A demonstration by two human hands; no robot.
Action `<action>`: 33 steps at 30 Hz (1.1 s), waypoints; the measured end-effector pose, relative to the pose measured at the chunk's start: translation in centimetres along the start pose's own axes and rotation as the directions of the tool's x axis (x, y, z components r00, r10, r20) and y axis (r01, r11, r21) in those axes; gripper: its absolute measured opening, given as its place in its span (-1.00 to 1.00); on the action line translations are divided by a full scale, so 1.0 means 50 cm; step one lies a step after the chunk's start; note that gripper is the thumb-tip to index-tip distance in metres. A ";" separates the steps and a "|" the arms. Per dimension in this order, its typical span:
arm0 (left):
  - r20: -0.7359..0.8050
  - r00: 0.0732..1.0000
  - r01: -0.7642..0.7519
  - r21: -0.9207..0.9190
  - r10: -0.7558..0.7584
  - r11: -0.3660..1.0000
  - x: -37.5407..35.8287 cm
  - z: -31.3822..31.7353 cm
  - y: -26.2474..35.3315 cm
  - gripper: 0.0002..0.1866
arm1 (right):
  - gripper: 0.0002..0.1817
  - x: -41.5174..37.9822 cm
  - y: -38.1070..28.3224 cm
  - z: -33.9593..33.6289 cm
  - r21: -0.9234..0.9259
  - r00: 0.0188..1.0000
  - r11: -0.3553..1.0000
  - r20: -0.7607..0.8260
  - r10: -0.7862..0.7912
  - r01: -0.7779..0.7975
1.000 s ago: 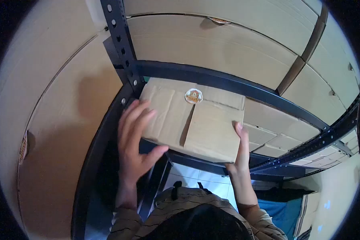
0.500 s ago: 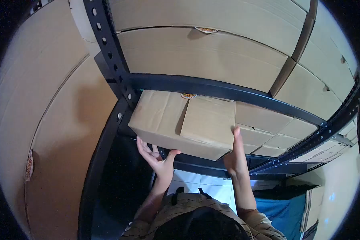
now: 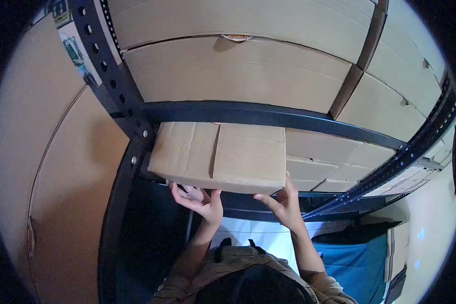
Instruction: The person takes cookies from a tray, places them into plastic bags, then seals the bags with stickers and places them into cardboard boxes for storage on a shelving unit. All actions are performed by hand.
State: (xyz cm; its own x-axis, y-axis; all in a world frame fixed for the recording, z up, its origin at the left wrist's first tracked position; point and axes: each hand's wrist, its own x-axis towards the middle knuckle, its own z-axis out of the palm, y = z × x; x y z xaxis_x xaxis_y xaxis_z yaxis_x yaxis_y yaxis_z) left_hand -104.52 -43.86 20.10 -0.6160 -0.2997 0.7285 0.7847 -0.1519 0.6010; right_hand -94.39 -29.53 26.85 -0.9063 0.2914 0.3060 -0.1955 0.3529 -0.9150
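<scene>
A long brown cardboard box (image 3: 249,152) sits tilted at the front of a shelf level, its far edge under a black metal beam (image 3: 238,110) and its near side sticking out. A flap or second layer of cardboard covers its right half. My left hand (image 3: 201,203) is at the near lower edge, thumb up against the box and fingers partly hidden beneath it. At the near right corner is my right hand (image 3: 287,206), its thumb across the lower front edge and its fingers along the right side.
Large cartons (image 3: 233,71) fill the level above. Smaller cartons (image 3: 324,152) are stacked right of the box. A perforated black post (image 3: 114,83) stands at the left, beside a tall carton (image 3: 71,187). Blue cloth (image 3: 357,263) and flattened cardboard (image 3: 397,248) are at lower right.
The box has gone further under the beam, hiding most of the sticker at its back edge. My right thumb has moved from the box's side to its front. The view has shifted slightly.
</scene>
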 end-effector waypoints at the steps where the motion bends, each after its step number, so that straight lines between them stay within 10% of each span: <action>1: -0.013 1.000 -0.026 0.041 0.027 0.999 -0.006 0.001 -0.009 -0.04 | -0.03 0.001 0.006 0.000 -0.002 1.000 1.000 -0.008 0.002 -0.002; 19: 0.051 0.999 -0.005 0.376 -0.015 0.927 0.011 0.058 -0.021 -0.18 | -0.27 0.040 0.048 0.049 0.081 0.967 0.996 -0.256 -0.014 0.036; 33: 0.176 0.984 -0.081 0.506 -0.011 0.859 0.057 0.038 -0.026 -0.32 | -0.44 0.070 0.050 0.084 -0.216 0.856 0.964 -0.457 -0.241 0.156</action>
State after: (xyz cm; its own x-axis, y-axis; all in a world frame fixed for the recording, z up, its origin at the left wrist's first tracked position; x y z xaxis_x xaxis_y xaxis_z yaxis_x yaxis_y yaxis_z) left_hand -107.43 -42.72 22.00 -0.6271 -0.1279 0.7684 0.6884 0.3706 0.6235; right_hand -99.60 -31.35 24.54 -0.5573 0.5709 0.6030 -0.2487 0.5780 -0.7772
